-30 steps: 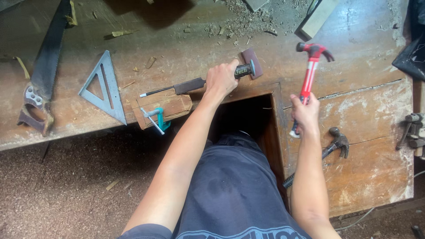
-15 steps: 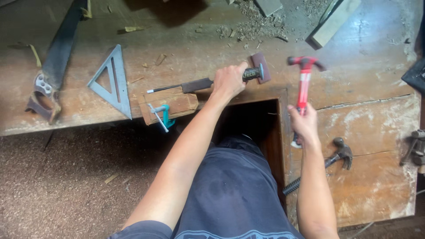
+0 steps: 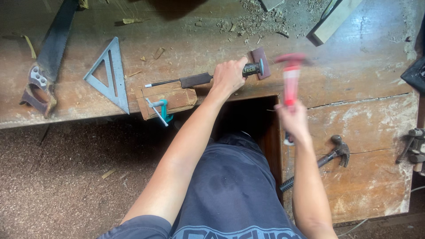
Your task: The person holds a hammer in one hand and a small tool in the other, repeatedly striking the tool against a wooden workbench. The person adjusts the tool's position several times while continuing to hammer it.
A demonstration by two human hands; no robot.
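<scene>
now the red hammer in my right hand is a blur: half a second back it stood sharp and higher, head near the chisel's end; it has dropped and swung in toward the chisel. my right fingers are clamped round its handle. my left hand has stayed put, fingers wrapped tight on the chisel's black grip, the blade lying flat along the counter toward the wood block. to my eye that means i am mid-stroke, striking the chisel's butt by the small brown block.

around it, largest first: a handsaw far left, a metal speed square beside it, a pale wood offcut top right, a second hammer lower right, a teal clamp gripping the wood block. sawdust and chips lie near the top. nothing sits between hammer and chisel; the clamp stands close under the blade.
</scene>
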